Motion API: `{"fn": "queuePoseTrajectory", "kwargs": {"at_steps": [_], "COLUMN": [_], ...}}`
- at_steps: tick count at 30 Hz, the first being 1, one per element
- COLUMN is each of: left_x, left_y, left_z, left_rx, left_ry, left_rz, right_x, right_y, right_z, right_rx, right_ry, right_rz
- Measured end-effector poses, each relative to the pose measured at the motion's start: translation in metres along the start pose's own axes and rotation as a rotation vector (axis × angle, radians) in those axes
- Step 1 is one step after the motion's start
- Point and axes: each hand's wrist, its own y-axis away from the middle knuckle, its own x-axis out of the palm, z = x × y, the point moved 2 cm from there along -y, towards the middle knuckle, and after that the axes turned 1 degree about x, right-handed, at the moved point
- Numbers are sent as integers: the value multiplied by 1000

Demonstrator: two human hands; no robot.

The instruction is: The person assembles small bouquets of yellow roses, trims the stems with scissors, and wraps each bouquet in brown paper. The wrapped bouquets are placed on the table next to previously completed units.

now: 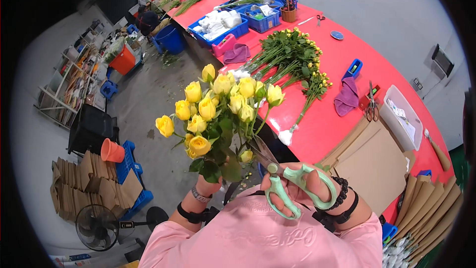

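Note:
A bunch of yellow roses (pixel 207 108) with dark green leaves stands upright before my chest. My left hand (pixel 210 185) is closed round its stems, with the fingers partly hidden behind the leaves. In my right hand (pixel 313 181) is a pair of scissors (pixel 292 173) with pale green handles, fingers through the loops and handles spread apart. Its blades reach up to the right side of the bunch, close by a low-hanging yellow bud (pixel 246 156). Whether the blades touch a stem I cannot tell.
A red table (pixel 317 134) curves along the right, bearing bundled small yellow roses (pixel 292 52), brown paper sheets (pixel 372 156), a white bin (pixel 401 119), purple cloths (pixel 346 97) and blue crates (pixel 218 26). Rolled paper bundles (pixel 426 208) stand lower right. A fan (pixel 96 227) is lower left. Other people work at the far end.

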Motion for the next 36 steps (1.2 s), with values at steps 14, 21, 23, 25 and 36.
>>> {"fn": "queuePoseTrajectory", "kwargs": {"at_steps": [14, 21, 23, 25, 36], "left_x": [31, 21, 25, 24, -2], "left_y": [-21, -11, -12, -12, -6], "left_z": [-57, -45, -52, -56, -69], "left_rx": [36, -32, 44, 34, 28], "left_ry": [1269, 1082, 1121, 903, 317], "left_rz": [159, 178, 126, 28, -236], "right_x": [-1, 4, 3, -1, -111], "right_y": [-7, -10, -9, -6, 62], "right_z": [3, 8, 7, 5, -45], "right_rx": [138, 140, 165, 177, 593], "right_ry": [90, 89, 78, 37, 807], "right_rz": [-96, -147, -162, -151, -453]}}
